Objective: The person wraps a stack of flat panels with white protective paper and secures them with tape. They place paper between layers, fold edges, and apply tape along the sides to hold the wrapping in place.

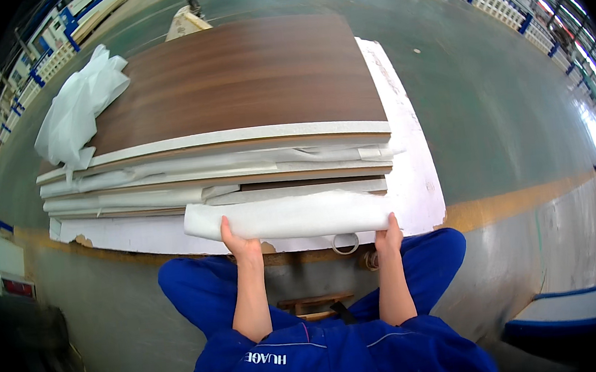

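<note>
Blue work sleeves fill the near edge; from them both forearms reach out, left hand and right hand set well apart, each clamped on an end of a white foam sheet roll, likely to keep it level and taut along the near edge of the stacked panels. Foam interleaves the boards, probably guarding the dark wood-grain faces; a crumpled white sheet lies at the stack's far left corner. Fingertips hide under the roll, and a ring-shaped object below cannot be identified.

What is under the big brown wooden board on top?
Under the brown board lie more flat boards with white foam sheets between them. Only their front edges show; the rest is covered.
</note>
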